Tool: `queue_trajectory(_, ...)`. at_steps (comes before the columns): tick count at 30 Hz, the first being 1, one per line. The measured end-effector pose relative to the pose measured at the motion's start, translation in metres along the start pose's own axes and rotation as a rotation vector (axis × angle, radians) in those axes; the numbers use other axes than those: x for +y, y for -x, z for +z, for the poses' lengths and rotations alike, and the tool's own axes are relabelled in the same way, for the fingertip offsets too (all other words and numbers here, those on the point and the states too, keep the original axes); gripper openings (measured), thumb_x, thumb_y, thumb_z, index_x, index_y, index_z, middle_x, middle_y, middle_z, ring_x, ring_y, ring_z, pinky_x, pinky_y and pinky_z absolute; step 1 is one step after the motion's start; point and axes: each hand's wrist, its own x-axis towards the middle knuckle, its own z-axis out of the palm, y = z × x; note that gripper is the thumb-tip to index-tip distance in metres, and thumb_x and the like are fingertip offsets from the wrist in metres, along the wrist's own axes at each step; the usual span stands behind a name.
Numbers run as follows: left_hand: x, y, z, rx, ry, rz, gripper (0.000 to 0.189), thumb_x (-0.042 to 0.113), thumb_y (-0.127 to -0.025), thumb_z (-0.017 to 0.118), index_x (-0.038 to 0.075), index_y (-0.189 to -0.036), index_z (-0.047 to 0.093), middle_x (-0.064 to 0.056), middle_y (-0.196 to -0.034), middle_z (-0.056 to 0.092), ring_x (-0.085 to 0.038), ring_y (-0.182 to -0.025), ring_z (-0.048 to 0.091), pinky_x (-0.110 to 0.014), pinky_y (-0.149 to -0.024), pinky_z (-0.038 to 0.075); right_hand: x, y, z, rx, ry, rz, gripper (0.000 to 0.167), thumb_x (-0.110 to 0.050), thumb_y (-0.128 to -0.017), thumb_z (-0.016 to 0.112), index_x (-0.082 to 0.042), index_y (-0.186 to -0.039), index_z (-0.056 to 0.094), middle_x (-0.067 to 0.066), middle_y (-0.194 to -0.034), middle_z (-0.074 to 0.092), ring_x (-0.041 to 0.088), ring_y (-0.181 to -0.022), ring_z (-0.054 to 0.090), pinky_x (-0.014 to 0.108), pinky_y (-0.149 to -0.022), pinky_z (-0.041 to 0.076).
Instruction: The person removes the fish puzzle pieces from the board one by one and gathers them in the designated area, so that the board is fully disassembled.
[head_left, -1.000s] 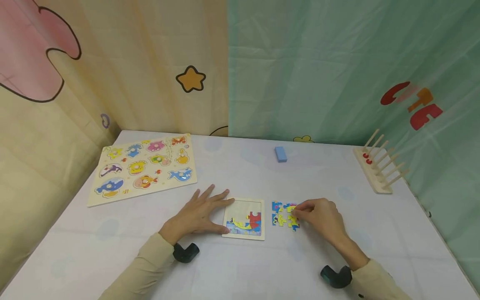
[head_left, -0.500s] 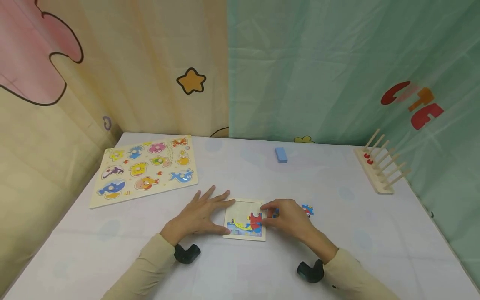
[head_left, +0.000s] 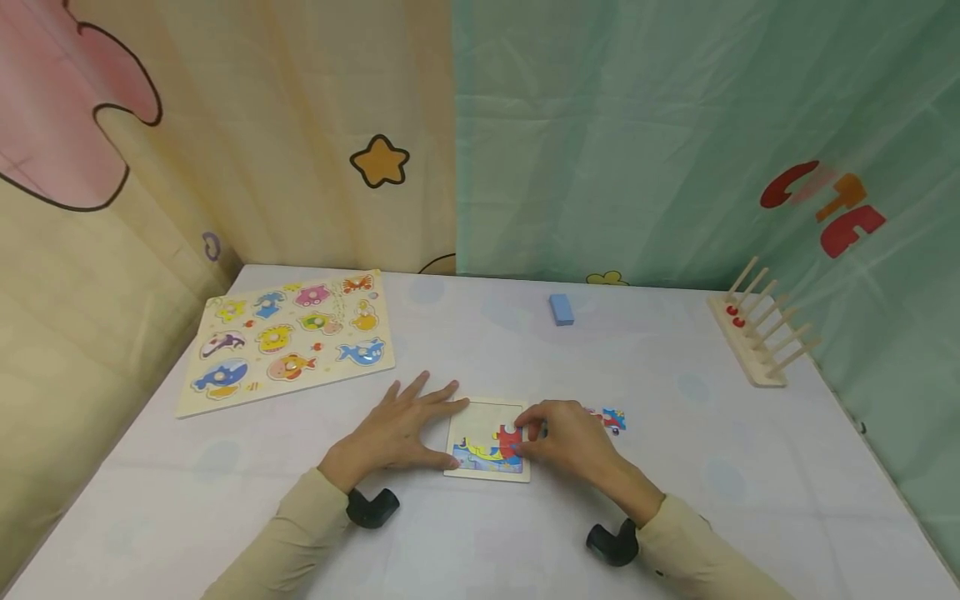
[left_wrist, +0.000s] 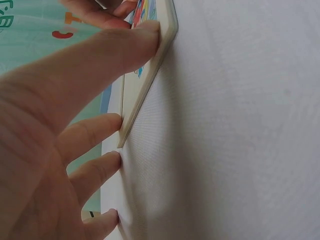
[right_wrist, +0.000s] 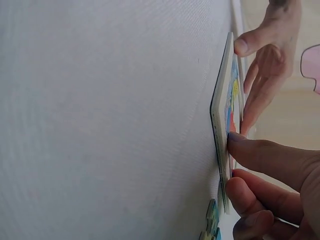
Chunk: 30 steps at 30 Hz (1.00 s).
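My left hand [head_left: 397, 429] lies with spread fingers at the left side of a small wooden puzzle tray [head_left: 486, 478]. Its thumb rests on the tray's near left corner, and its forefinger touches the far left corner. Picture pieces [head_left: 480, 454] fill the tray's lower part; bare wood shows above. At the right edge, the curled thumb and forefinger of my right hand [head_left: 573, 442] come together on the red puzzle piece [head_left: 508, 435]. Just right of that hand lie loose puzzle pieces [head_left: 613, 419], partly hidden by it. In the right wrist view, some loose pieces [right_wrist: 212, 220] show beside the tray.
A knobbed sea-animal puzzle board [head_left: 288, 342] lies at the back left. Toward the back sits a blue block [head_left: 561, 309]. A wooden peg stand [head_left: 761, 333] with red beads occupies the right. Curtains [head_left: 637, 150] hang behind the white table [head_left: 450, 542].
From the loose pieces, my right hand has moved left to the tray's right edge, then shifted slightly further left onto the red piece. My left hand stays in place.
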Motion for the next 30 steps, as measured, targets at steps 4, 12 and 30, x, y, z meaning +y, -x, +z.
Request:
queue_trajectory(4,0.0003,0.0002,-0.0004,0.001,0.004,-0.001,0.081,0.061,-0.075,0.076,0.029,-0.146,0.050,0.004,-0.159,0.031,-0.036,-0.150,0.008,-0.064,-0.116,0.007,-0.0009,-0.0002,-0.0001,0.000,-0.019,0.007,0.022,-0.019,-0.074,0.086,-0.017,-0.094,0.076,-0.014,-0.067,0.055,0.009,-0.062,0.049,0.024,-0.052,0.040)
queue_trajectory(12,0.0001,0.0006,0.0001,0.003,0.002,0.000,0.081,0.061,-0.075,0.076,0.030,-0.146,0.050,0.004,-0.159,0.031,-0.036,-0.150,0.008,-0.065,-0.115,0.007,-0.0014,-0.0002,0.0001,-0.001,-0.041,0.010,0.022,-0.016,-0.073,0.085,-0.017,-0.092,0.075,-0.013,-0.068,0.055,0.009,-0.062,0.049,0.025,-0.053,0.042)
queue_trajectory(30,0.0000,0.0008,0.0004,0.007,0.001,0.000,0.081,0.061,-0.075,0.076,0.029,-0.145,0.050,0.003,-0.159,0.031,-0.036,-0.150,0.008,-0.064,-0.116,0.007,0.0007,0.0040,0.0015,-0.033,-0.152,-0.115,0.026,-0.010,-0.074,0.086,-0.021,-0.083,0.064,-0.012,-0.081,0.061,0.011,-0.064,0.051,0.024,-0.057,0.046)
